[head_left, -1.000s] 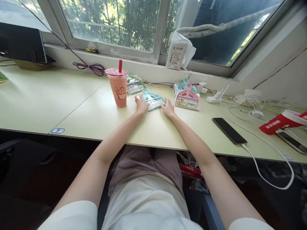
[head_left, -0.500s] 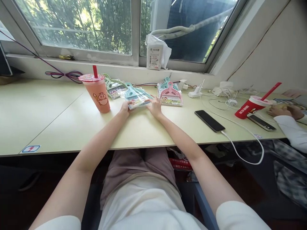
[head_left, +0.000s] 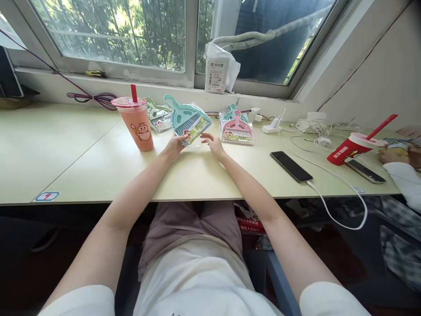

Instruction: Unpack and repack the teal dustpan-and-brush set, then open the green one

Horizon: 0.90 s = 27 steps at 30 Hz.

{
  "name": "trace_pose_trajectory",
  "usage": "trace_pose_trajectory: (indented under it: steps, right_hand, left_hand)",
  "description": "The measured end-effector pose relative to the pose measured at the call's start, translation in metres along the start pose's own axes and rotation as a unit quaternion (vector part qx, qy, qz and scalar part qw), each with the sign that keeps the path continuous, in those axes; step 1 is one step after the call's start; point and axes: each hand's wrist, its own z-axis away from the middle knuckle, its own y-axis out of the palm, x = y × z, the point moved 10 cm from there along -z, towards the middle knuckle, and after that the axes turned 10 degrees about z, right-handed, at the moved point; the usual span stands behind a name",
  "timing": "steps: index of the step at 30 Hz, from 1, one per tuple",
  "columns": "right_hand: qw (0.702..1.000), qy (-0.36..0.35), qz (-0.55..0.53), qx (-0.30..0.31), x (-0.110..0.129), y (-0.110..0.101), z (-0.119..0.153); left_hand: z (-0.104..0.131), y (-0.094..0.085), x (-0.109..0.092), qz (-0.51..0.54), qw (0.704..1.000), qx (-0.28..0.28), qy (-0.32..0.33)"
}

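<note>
A teal dustpan-and-brush set (head_left: 188, 119) with a printed card is tilted up off the table, its handle toward the upper left. My left hand (head_left: 176, 145) grips its lower left edge. Just right of the set's lower edge is my right hand (head_left: 213, 145), fingers apart and holding nothing. Behind my left hand lies a green set (head_left: 158, 115) in clear wrap. Farther right, a wrapped pink set (head_left: 237, 129) rests in front of another teal one (head_left: 230, 112).
A peach drink cup (head_left: 136, 127) stands left of my left hand. A black phone (head_left: 291, 166) with a white cable lies right. Beyond are a tilted red cup (head_left: 350, 149), another phone (head_left: 365, 171) and another person's hands (head_left: 394, 156). Chargers and cables line the wall.
The teal set has been raised and tilted upright in my left hand. My right hand has come away from it, its fingers now apart. The view has shifted slightly.
</note>
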Motion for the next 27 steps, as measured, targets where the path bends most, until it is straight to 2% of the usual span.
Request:
trace_pose_trajectory:
  steps: [3,5,8,11,14,17,19,23,27]
  right_hand:
    - [0.98,0.08,-0.176,-0.034,-0.02,-0.005,0.0]
    - [0.96,0.11,-0.244,-0.079,-0.029,-0.012,0.004]
    - [0.948,0.143,-0.263,-0.106,-0.036,-0.019,0.009]
    - [0.95,0.165,-0.251,-0.087,-0.036,-0.019,0.01]
    - [0.942,0.173,-0.276,-0.082,-0.034,-0.017,0.01]
    - [0.93,0.187,-0.298,-0.11,-0.034,-0.019,0.011]
    - [0.927,0.193,-0.296,-0.128,-0.033,-0.024,0.01]
    - [0.938,0.186,-0.26,-0.136,-0.025,-0.044,0.007]
    - [0.949,0.193,-0.215,-0.127,-0.024,-0.072,0.007]
  left_hand:
    - [0.003,0.009,0.006,-0.015,0.998,0.052,-0.037]
    - [0.007,0.014,0.011,-0.021,0.995,0.069,-0.07]
    - [0.011,0.017,0.016,-0.034,0.991,0.076,-0.104]
    - [0.013,0.017,0.019,-0.048,0.99,0.067,-0.113]
    - [0.009,0.007,0.018,-0.05,0.993,0.02,-0.105]
    - [0.003,-0.01,0.012,-0.052,0.994,-0.061,-0.081]
    - [0.001,-0.017,0.008,-0.063,0.991,-0.093,-0.069]
    - [-0.001,-0.027,-0.006,-0.074,0.99,-0.122,-0.021]
    - [0.0,-0.052,-0.029,-0.063,0.979,-0.189,0.049]
